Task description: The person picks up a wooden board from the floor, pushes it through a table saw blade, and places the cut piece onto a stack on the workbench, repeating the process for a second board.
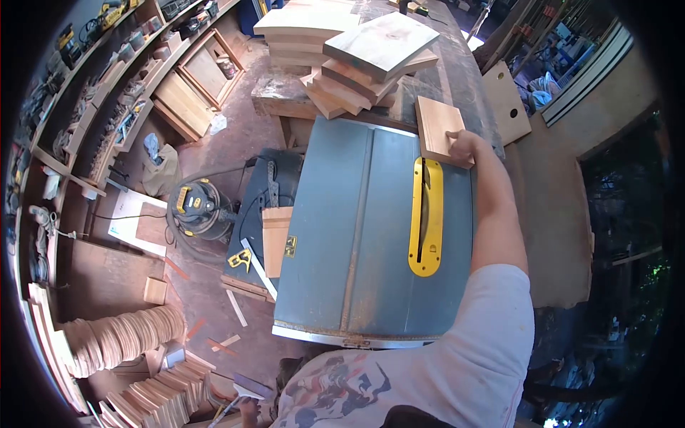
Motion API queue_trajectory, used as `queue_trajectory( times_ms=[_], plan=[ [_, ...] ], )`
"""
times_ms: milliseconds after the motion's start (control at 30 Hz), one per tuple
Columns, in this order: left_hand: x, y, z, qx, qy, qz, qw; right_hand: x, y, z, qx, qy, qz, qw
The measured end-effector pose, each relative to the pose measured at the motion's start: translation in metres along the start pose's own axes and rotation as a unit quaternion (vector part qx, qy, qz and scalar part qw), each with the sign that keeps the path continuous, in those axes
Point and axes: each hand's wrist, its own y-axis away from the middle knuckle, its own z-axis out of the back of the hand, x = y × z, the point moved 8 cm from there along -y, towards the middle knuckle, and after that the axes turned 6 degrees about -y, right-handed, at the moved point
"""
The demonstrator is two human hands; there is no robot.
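My right hand [464,145] is closed on the near right part of a flat wooden board [437,123], with a finger lying on its top face. The board rests at the far right end of the table saw [321,207], just beyond the yellow throat plate [425,250] and its blade slot. At the bottom edge, my left hand [248,409] shows only in part and in shadow. Beside it is a flat-headed tool [252,387] with a thin handle. Whether the hand grips that tool cannot be made out.
Stacked boards [382,44] sit on the bench past the saw. Left of the saw are a shop vacuum [202,207], a yellow speed square [240,260] and a loose board [275,239]. Curved wooden pieces [128,339] line the lower left; shelves [107,93] run along the wall.
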Motion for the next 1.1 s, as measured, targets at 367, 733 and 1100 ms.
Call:
queue_trajectory(
  times_ms=[367,733,1100],
  plan=[
    [-0.069,0.004,-0.023,-0.035,-0.069,-0.039,0.996,0.08,0.035,0.014,-0.161,0.015,-0.168,0.972],
    [-0.119,-0.023,-0.038,0.024,0.079,-0.027,0.996,-0.002,-0.002,0.053,-0.029,-0.5,0.044,0.865],
    [-0.117,-0.05,-0.021,-0.034,0.003,-0.06,0.998,0.004,0.096,0.128,-0.255,-0.15,0.055,0.954]
  ],
)
